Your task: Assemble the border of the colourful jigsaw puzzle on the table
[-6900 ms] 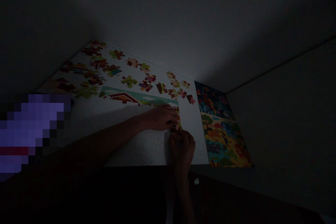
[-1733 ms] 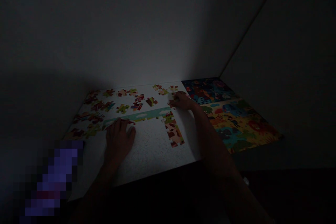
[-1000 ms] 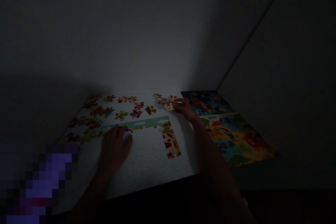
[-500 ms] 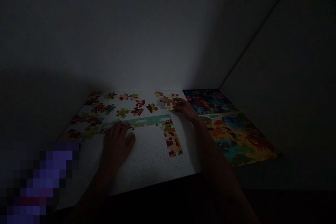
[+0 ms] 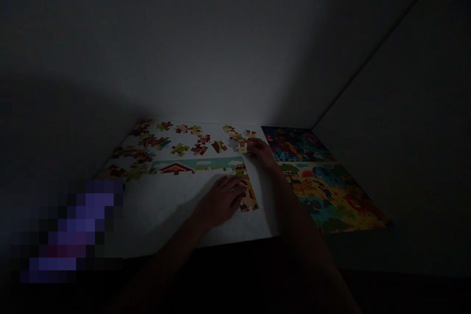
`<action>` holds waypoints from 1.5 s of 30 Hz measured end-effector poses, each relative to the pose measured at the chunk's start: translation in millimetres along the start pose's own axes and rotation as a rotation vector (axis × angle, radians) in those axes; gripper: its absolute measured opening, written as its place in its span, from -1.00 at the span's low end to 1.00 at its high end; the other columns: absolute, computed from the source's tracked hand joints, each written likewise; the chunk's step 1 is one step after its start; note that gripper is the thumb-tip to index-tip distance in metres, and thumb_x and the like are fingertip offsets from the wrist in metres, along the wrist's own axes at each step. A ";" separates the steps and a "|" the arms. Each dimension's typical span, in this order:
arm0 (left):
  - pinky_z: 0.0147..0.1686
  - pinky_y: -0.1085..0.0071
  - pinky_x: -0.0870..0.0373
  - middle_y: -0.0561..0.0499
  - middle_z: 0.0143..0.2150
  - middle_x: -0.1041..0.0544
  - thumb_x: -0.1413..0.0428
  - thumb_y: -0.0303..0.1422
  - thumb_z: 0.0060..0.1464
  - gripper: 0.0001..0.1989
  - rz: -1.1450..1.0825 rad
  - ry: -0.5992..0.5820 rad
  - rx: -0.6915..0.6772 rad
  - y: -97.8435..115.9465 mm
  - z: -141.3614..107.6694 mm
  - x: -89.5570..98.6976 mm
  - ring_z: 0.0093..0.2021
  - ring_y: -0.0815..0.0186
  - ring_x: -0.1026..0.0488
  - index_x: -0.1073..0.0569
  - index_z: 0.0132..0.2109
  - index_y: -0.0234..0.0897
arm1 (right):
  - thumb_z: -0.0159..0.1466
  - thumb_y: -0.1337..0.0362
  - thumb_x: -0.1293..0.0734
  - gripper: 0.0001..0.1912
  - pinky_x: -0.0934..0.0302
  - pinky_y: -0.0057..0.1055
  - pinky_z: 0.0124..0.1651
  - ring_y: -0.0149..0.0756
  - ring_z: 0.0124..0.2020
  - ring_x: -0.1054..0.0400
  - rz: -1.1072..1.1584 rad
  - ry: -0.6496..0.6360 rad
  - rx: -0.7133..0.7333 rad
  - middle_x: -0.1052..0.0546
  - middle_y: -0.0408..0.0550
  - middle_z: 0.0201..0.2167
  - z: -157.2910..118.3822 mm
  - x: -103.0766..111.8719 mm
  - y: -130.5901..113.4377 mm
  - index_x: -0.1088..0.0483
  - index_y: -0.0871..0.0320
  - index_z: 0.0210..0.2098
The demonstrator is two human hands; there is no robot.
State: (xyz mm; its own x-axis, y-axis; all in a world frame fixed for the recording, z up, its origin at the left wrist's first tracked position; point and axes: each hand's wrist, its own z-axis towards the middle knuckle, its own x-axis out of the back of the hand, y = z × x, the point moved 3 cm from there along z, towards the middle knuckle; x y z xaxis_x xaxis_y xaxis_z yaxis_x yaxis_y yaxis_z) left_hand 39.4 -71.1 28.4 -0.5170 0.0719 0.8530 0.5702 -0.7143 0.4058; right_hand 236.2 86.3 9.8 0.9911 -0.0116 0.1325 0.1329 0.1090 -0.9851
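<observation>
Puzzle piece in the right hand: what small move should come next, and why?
Probably bring the held piece toward the joined section to check its fit: the right hand has it pinched at the fingertips, and the left hand lies over that section's right side.

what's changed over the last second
The left hand has moved right, off the joined strip's red roof, to the joined side column, uncovering the roof. Nothing visibly let go. The right hand still holds its piece; the yellow animal picture stayed put.
</observation>
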 end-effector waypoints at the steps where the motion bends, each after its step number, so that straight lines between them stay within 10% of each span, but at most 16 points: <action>1: 0.30 0.14 -0.16 -0.05 0.19 -0.42 0.02 -0.46 0.23 -0.74 -0.016 0.008 -0.001 0.0 1.9 -0.7 0.25 0.21 -0.29 -0.49 -0.02 -0.19 | 0.01 0.06 -0.43 -0.53 -0.29 -0.42 -0.34 -0.34 -0.37 -0.38 -0.018 0.006 0.008 -0.52 -0.11 -0.31 -0.9 0.2 -0.4 -0.44 0.09 -0.11; 14: 0.20 0.19 -0.26 -0.03 0.13 -0.46 -0.07 -0.40 0.23 -0.81 -0.077 0.084 -0.019 -3.9 0.4 1.9 0.17 0.20 -0.35 -0.49 -0.04 -0.17 | 0.09 -0.04 -0.34 -0.58 -0.23 -0.44 -0.39 -0.36 -0.44 -0.31 -0.116 0.178 0.126 -0.48 -0.11 -0.41 -15.3 -7.8 -7.3 -0.40 0.14 -0.22; 45: 0.15 0.18 -0.25 -0.03 0.14 -0.44 -0.08 -0.31 0.26 -0.76 -0.018 0.026 -0.042 -6.1 -1.6 -1.6 0.14 0.17 -0.35 -0.45 0.05 -0.14 | 0.12 -0.09 -0.44 -0.53 -0.26 -0.38 -0.31 -0.28 -0.35 -0.42 -0.099 0.238 -0.096 -0.55 -0.09 -0.37 -222.9 -4.3 -32.6 -0.31 0.09 -0.18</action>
State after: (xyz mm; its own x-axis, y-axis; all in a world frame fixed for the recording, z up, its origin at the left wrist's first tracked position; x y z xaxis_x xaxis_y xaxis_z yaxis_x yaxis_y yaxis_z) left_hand 35.8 -68.0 24.1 -0.5436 0.0675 0.8367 0.5335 -0.7417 0.4065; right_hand 228.3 -138.8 17.0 0.9448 -0.2515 0.2100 0.2173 0.0013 -0.9761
